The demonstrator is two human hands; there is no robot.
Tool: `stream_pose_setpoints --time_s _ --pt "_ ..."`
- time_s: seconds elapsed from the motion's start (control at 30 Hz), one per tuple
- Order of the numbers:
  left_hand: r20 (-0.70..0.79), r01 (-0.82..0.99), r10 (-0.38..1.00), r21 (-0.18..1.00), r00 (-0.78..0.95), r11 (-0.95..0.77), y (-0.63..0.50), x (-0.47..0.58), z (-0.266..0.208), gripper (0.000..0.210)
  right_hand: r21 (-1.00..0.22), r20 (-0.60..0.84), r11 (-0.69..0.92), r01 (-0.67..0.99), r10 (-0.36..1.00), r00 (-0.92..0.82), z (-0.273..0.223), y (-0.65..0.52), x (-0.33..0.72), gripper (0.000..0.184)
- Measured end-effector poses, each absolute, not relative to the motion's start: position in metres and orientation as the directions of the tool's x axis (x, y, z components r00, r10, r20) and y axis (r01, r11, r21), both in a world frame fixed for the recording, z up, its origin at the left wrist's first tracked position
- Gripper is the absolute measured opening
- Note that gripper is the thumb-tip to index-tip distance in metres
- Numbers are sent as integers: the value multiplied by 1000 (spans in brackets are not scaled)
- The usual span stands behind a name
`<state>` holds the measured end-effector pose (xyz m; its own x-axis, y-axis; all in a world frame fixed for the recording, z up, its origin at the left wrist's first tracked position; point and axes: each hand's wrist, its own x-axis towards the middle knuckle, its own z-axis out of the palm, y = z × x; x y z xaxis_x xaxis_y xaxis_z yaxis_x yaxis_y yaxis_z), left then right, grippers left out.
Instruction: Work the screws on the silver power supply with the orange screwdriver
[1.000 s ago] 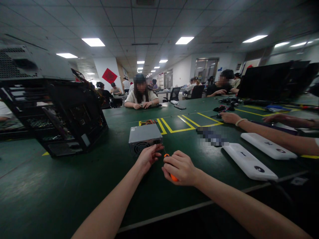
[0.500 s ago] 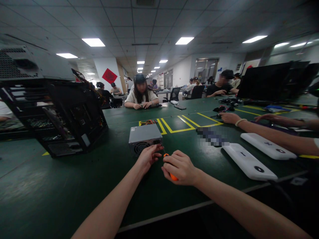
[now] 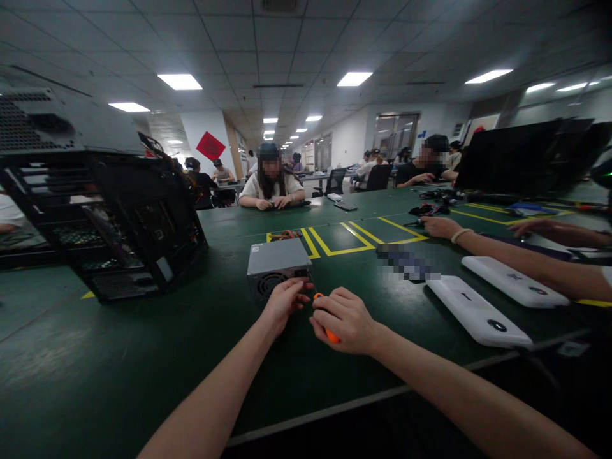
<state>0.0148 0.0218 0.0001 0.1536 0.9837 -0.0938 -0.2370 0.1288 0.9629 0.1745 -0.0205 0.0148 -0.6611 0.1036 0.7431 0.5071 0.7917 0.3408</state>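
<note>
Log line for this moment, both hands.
left hand: fingers at power supply unit near face | right hand: gripping orange screwdriver, pointed at unit | surface: green table

A long green table [image 3: 143, 331] marked with yellow tape [image 3: 335, 245] fills the room. Ceiling light panels [image 3: 179, 81] glow above white walls; a red diamond sign [image 3: 210, 145] hangs on a pillar

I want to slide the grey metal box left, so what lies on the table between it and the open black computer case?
Nothing: the head view shows bare green table between the grey box and the black computer case.
</note>
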Motion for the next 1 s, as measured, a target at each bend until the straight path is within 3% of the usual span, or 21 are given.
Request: stream_pose_setpoints --time_s 0.1,0.17,0.23,0.33,0.43,0.53,0.83,1.0 --pt "46 -43 996 998 75 -43 18 15 4 18 323 742 799 508 120 -659 14 -20 175 9" --pt "271 164 962 950 -5 -267 15 12 8 16 308 743 803 510 132 -657 13 -20 175 9" --pt "535 413 842 784 -70 -463 13 6 14 16 285 747 810 513 148 -649 13 -20 175 9" --pt "765 737 644 435 -1 -517 14 -8 20 20 240 748 833 499 169 -642 15 -21 176 13" --pt "762 853 631 227 145 -470 21 -19 20 27 218 738 858 465 166 -654 18 -23 176 21" --pt "715 890 669 151 202 -430 26 -25 18 28 224 736 859 461 161 -657 18 -24 178 20" --pt "659 918 732 160 174 -363 26 -24 24 26 281 703 872 401 97 -704 12 -25 175 26" --pt "651 914 741 184 163 -362 22 -26 25 26 193 686 927 321 107 -720 13 -26 177 31"
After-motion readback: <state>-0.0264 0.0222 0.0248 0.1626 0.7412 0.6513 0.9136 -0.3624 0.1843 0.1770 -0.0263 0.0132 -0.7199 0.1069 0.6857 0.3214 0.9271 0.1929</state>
